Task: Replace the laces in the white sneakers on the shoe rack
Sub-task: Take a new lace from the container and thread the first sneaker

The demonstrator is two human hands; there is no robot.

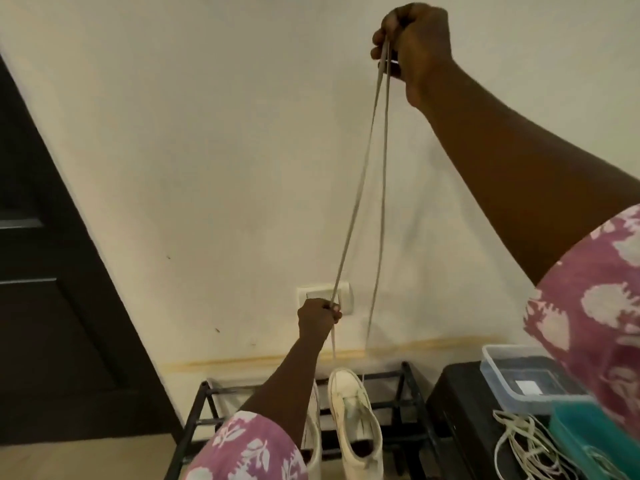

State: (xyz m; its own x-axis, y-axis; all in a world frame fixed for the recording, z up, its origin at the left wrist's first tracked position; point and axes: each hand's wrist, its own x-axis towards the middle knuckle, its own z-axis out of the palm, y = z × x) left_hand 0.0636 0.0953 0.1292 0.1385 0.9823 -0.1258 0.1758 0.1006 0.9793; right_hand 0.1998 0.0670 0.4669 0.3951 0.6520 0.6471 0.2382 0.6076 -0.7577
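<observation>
My right hand (415, 46) is raised high against the wall, fist shut on a long pale lace (360, 174) that hangs down in two strands. My left hand (317, 317) pinches the left strand low down, just above the shoes. The right strand drops free toward a white sneaker (356, 420) standing on the black shoe rack (412, 386). A second white sneaker (313, 441) sits left of it, mostly hidden behind my left forearm.
A dark door (52, 289) fills the left side. A wall switch plate (343, 296) sits behind my left hand. Right of the rack stands a black box (453, 410) with a clear container (526, 379), a teal container (588, 438) and a loose pile of pale laces (519, 445).
</observation>
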